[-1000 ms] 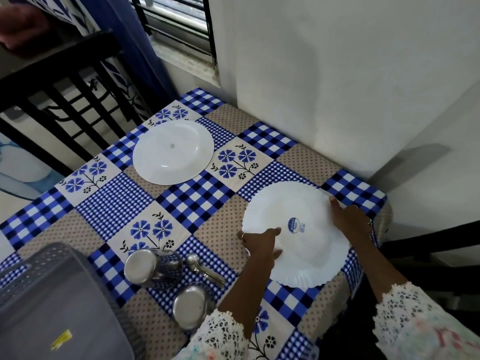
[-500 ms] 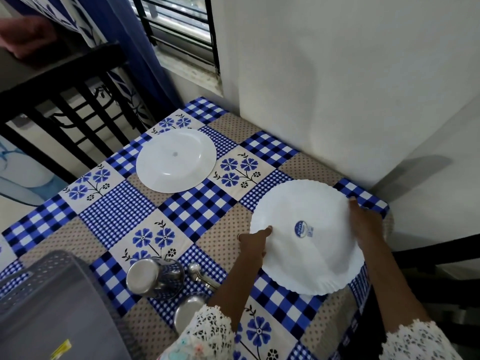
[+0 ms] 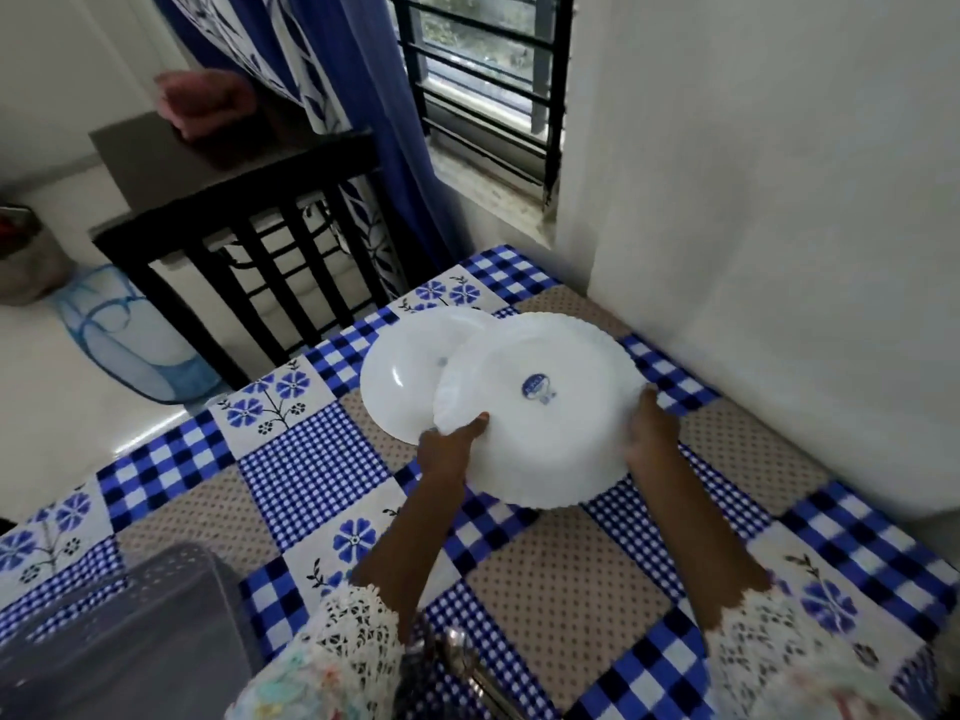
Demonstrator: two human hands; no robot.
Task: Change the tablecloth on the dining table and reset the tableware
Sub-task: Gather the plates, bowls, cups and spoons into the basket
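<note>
A white scalloped plate (image 3: 540,407) with a blue sticker is held upside down above the table, lifted and tilted. My left hand (image 3: 449,449) grips its near-left rim, thumb on top. My right hand (image 3: 649,431) grips its right rim. It overlaps a plain white plate (image 3: 400,376) lying on the blue-and-beige patchwork tablecloth (image 3: 311,459) behind it. A steel cup and spoon (image 3: 457,662) show partly between my sleeves at the bottom.
A grey perforated plastic basket (image 3: 119,641) stands at the near-left corner of the table. A black chair back (image 3: 249,241) is at the far-left edge. A white wall (image 3: 779,226) borders the table's right side, with a barred window (image 3: 483,80) behind.
Both hands have lifted the scalloped plate off the cloth and carried it toward the far plain plate, which it now partly covers. The camera has moved forward.
</note>
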